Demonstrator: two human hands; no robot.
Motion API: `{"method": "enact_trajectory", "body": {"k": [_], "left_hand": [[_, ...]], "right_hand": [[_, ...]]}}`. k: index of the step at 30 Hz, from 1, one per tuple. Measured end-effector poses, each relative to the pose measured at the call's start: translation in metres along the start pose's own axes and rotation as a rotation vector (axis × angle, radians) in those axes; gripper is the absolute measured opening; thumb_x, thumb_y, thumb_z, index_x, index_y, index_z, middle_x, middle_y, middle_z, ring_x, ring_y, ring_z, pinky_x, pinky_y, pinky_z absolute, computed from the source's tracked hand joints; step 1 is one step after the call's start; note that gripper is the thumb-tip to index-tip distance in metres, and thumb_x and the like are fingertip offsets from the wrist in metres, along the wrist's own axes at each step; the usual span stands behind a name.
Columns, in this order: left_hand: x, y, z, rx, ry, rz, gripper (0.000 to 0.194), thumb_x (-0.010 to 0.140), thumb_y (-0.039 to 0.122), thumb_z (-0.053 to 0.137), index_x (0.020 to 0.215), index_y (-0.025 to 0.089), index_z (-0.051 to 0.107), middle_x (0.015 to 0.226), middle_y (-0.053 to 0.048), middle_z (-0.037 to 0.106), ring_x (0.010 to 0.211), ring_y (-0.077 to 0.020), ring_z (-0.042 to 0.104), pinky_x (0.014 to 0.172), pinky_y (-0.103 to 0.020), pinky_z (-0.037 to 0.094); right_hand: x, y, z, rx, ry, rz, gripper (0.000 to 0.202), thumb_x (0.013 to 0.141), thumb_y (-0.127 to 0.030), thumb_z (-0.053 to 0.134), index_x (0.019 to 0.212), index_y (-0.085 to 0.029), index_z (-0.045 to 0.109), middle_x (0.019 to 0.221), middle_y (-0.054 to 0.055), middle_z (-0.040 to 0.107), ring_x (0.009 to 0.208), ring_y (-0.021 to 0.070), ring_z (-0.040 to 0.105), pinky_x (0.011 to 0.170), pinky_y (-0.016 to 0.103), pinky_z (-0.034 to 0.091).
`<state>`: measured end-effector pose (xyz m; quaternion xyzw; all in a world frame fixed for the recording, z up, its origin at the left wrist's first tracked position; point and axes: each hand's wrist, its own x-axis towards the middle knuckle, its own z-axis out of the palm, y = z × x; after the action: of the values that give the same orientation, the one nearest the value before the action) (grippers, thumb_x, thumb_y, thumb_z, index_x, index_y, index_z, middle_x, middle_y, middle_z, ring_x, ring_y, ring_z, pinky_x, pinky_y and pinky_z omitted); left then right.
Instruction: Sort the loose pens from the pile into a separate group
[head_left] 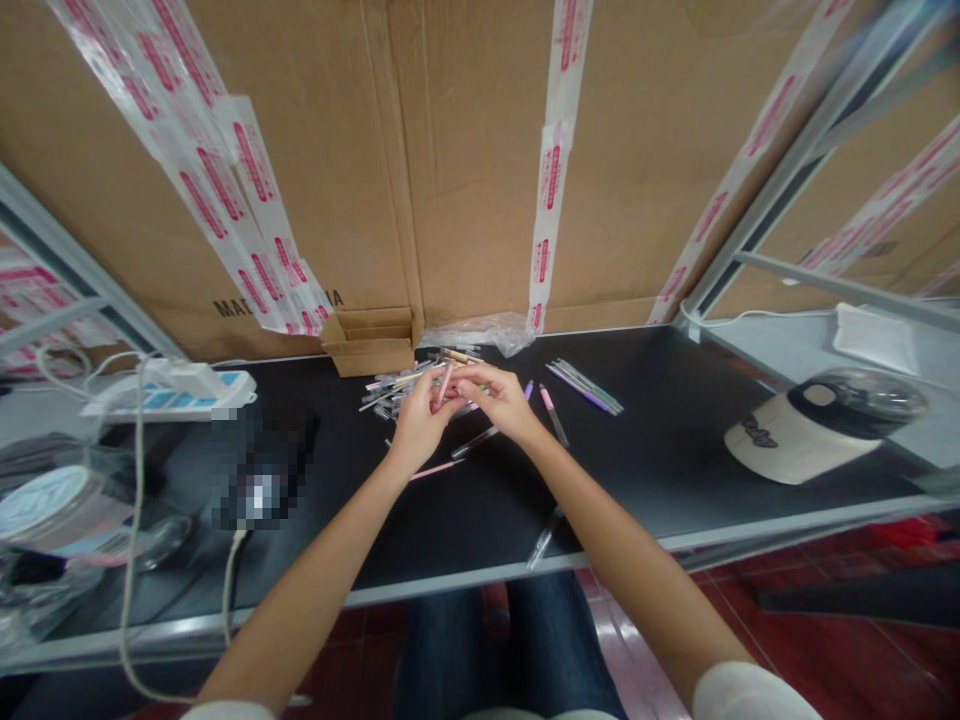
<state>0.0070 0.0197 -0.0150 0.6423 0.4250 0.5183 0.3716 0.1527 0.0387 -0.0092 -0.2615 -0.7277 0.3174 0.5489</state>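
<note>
Both of my hands meet over a loose heap of pens and pen parts point(386, 395) on the black tabletop. My left hand point(421, 415) is closed around a pink pen piece point(445, 384), which sticks up between its fingers. My right hand point(499, 397) has its fingers bent inward against the left one; what they pinch, if anything, is hidden. Right of my hands lie a pink-capped pen point(553, 415) and a neat row of several purple and clear pens point(585, 387). A thin pink piece point(437, 469) rests below my left hand.
A small open cardboard box point(371, 345) stands behind the heap. At left are a power strip point(187, 392), a white cable point(137, 500) and a plastic jar point(60, 510). A cream and black device point(821, 425) sits at right. A clear pen point(544, 540) lies near the front edge.
</note>
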Motion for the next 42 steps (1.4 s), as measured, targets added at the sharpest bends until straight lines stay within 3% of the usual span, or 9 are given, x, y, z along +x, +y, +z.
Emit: {"method": "enact_trajectory", "body": {"k": [8,12,15,17,19,24,29,36,42], "left_hand": [[0.001,-0.002,-0.002,0.083,0.028,0.022,0.037,0.076,0.026,0.063,0.112,0.02,0.057,0.092,-0.004,0.067,0.082,-0.0183,0.064,0.071,-0.029,0.049],[0.0,-0.002,-0.002,0.118,0.011,0.045,0.026,0.08,0.03,0.059,0.102,0.018,0.064,0.1,-0.006,0.067,0.087,-0.0202,0.063,0.074,-0.031,0.05],[-0.001,0.0,-0.003,0.137,0.017,0.033,0.028,0.08,0.032,0.058,0.103,0.018,0.065,0.097,-0.006,0.068,0.087,-0.0208,0.064,0.076,-0.033,0.05],[-0.001,0.002,-0.003,0.144,0.015,0.024,0.029,0.08,0.032,0.058,0.104,0.018,0.064,0.096,-0.006,0.068,0.086,-0.0207,0.064,0.075,-0.032,0.05],[-0.001,0.003,-0.002,0.15,0.008,0.021,0.029,0.08,0.032,0.058,0.104,0.017,0.065,0.095,-0.006,0.068,0.085,-0.0204,0.064,0.073,-0.032,0.051],[-0.001,0.002,-0.002,0.167,-0.007,0.039,0.028,0.079,0.032,0.058,0.102,0.018,0.065,0.095,-0.006,0.069,0.081,-0.0193,0.064,0.068,-0.029,0.051],[0.0,-0.001,-0.004,0.188,0.02,0.058,0.028,0.08,0.033,0.058,0.102,0.018,0.066,0.092,-0.005,0.069,0.078,-0.0183,0.063,0.067,-0.029,0.051],[0.002,0.002,-0.009,0.202,0.048,0.06,0.026,0.08,0.032,0.057,0.1,0.017,0.065,0.094,-0.005,0.069,0.083,-0.0192,0.063,0.072,-0.029,0.049],[0.008,0.005,-0.021,0.226,0.111,0.092,0.024,0.08,0.03,0.058,0.099,0.017,0.065,0.093,-0.005,0.069,0.088,-0.0189,0.063,0.08,-0.03,0.046]], "right_hand": [[0.006,-0.02,-0.036,-0.059,0.061,0.078,0.025,0.081,-0.041,0.06,0.086,-0.018,0.069,0.088,0.006,0.069,0.086,0.018,0.062,0.082,0.032,0.047],[-0.02,-0.048,-0.091,0.126,-0.077,0.071,0.018,0.077,-0.037,0.066,0.08,-0.019,0.068,0.071,0.003,0.063,0.067,0.0143,0.058,0.064,0.028,0.046],[-0.06,-0.077,-0.112,0.097,-0.356,0.054,0.018,0.072,-0.034,0.072,0.082,-0.02,0.069,0.076,0.003,0.061,0.068,0.0132,0.054,0.061,0.026,0.043],[-0.089,-0.091,-0.11,-0.164,-0.541,0.267,0.026,0.074,-0.028,0.07,0.099,-0.021,0.067,0.095,0.007,0.06,0.083,0.0156,0.056,0.071,0.028,0.045],[-0.112,-0.097,-0.1,-0.382,-0.56,0.403,0.026,0.076,-0.024,0.068,0.102,-0.023,0.066,0.104,0.007,0.056,0.096,0.0178,0.054,0.083,0.032,0.043],[-0.138,-0.081,-0.081,-0.614,-0.498,0.388,0.01,0.085,-0.022,0.056,0.086,-0.02,0.066,0.096,0.007,0.057,0.093,0.0183,0.052,0.082,0.032,0.042],[-0.112,-0.068,-0.068,-0.62,-0.465,0.22,0.012,0.088,-0.019,0.051,0.088,-0.019,0.063,0.09,0.006,0.061,0.088,0.017,0.053,0.08,0.03,0.043],[-0.025,-0.03,-0.038,-0.728,-0.502,-0.006,0.01,0.082,-0.012,0.057,0.084,-0.016,0.066,0.089,0.007,0.062,0.093,0.0196,0.053,0.086,0.033,0.042],[0.001,0.011,-0.028,-0.654,-0.629,0.054,0.008,0.075,-0.01,0.065,0.08,-0.014,0.068,0.084,0.006,0.065,0.085,0.0173,0.059,0.084,0.032,0.043]]}}
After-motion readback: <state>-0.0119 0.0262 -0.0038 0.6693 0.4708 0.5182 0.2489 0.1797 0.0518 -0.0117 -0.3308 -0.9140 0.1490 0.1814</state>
